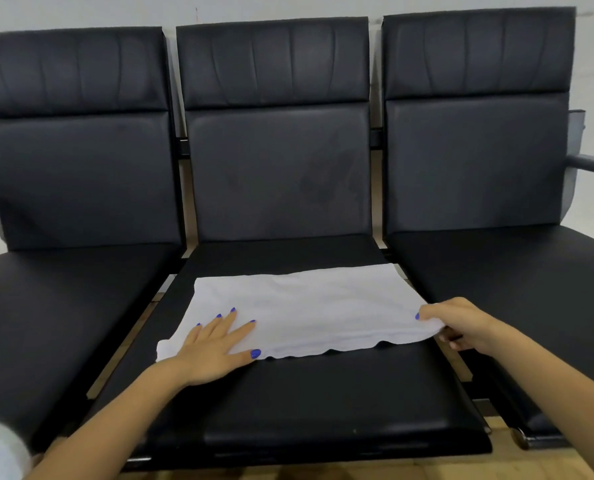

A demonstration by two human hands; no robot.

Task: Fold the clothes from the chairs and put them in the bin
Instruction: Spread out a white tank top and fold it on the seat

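A white cloth (309, 306) lies spread flat as a rough rectangle on the seat of the middle black chair (288, 403). My left hand (215, 344) rests flat on the cloth's near left corner, fingers straight and spread. My right hand (458, 323) pinches the cloth's near right corner, thumb on top and fingers curled under the lifted edge. No bin is in view.
Three black padded chairs stand joined in a row against a white wall, with the left seat (46, 306) and right seat (517, 271) bare. Metal armrests (590, 164) stick out at both ends. A wooden floor (427, 469) shows below the seats.
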